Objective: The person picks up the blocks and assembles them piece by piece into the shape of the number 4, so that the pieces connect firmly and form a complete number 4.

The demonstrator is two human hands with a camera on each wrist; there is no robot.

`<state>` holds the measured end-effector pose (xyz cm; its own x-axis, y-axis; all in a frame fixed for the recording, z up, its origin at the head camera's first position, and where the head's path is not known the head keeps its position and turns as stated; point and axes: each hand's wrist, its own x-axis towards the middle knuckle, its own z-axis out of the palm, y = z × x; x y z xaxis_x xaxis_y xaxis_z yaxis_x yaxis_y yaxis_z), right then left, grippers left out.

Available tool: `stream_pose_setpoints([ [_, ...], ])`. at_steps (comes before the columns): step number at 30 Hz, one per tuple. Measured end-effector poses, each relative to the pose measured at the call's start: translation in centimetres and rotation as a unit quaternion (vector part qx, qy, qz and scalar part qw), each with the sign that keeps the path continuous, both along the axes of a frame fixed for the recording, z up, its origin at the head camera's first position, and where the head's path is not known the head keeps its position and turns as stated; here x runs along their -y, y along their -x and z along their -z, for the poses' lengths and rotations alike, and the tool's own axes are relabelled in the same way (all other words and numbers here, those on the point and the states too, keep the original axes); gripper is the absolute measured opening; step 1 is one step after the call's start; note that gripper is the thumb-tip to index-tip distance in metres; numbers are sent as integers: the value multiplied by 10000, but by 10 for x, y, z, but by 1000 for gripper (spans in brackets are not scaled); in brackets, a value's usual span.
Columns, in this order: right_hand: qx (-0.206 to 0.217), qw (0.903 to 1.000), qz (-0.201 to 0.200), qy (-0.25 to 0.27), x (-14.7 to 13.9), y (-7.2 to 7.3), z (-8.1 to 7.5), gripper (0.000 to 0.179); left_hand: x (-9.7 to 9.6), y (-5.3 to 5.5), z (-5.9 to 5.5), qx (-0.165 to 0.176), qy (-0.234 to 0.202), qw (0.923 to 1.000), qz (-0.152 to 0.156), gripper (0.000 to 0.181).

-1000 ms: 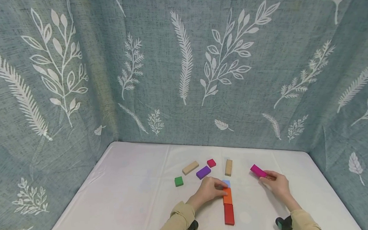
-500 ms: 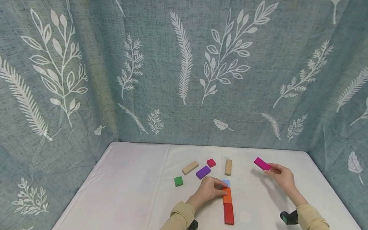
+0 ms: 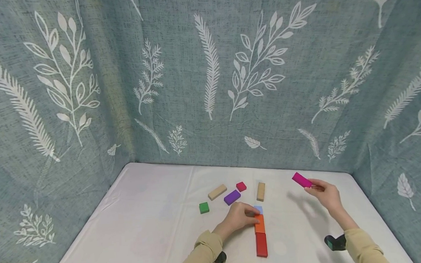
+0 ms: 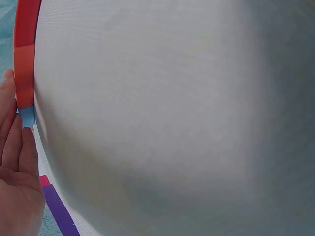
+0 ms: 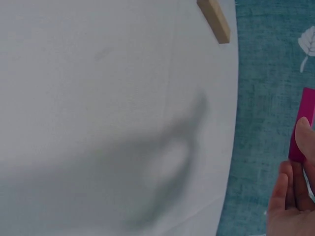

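My right hand (image 3: 327,193) pinches one end of a magenta block (image 3: 302,180) above the right side of the table, its shadow falling well below. The right wrist view shows the thumb laid on that magenta block (image 5: 301,128). My left hand (image 3: 238,217) rests on the table with fingertips and thumb at a row of blocks. That row runs from a light blue block (image 3: 258,209) through an orange block (image 3: 259,225) to a red block (image 3: 261,245), end to end. In the left wrist view, straight fingers reach the light blue block (image 4: 27,116), the thumb beside the orange block (image 4: 24,78).
Behind the left hand lie a purple block (image 3: 232,197), a small crimson block (image 3: 241,186), a green block (image 3: 204,208) and a natural wood block (image 3: 217,192). Another wood block (image 3: 261,191) lies beyond the row. A leaf-patterned curtain (image 3: 211,139) encloses the white table (image 3: 147,212).
My right hand has risen and moved away from me and slightly right, carrying the magenta block. The left hand and the row have stayed in place.
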<state>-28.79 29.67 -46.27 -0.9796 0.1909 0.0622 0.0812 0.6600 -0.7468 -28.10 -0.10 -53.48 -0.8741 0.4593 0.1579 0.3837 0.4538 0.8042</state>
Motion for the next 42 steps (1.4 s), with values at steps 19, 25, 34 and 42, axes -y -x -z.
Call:
stream_pose_setpoints([
  [19,26,9989,-445,119,3,-1,-5,54,0,-1,0,7,39,10000,-41,22],
  [25,-40,9972,-743,116,8,-1,-8,51,-1,0,0,-62,57,10000,-36,22],
  [34,-17,9945,-1033,176,13,-1,-12,49,-1,1,-1,-50,48,10000,-29,22],
  [42,-57,9919,-1255,174,18,-2,-14,47,-1,1,-1,-25,-4,10000,-11,22],
])
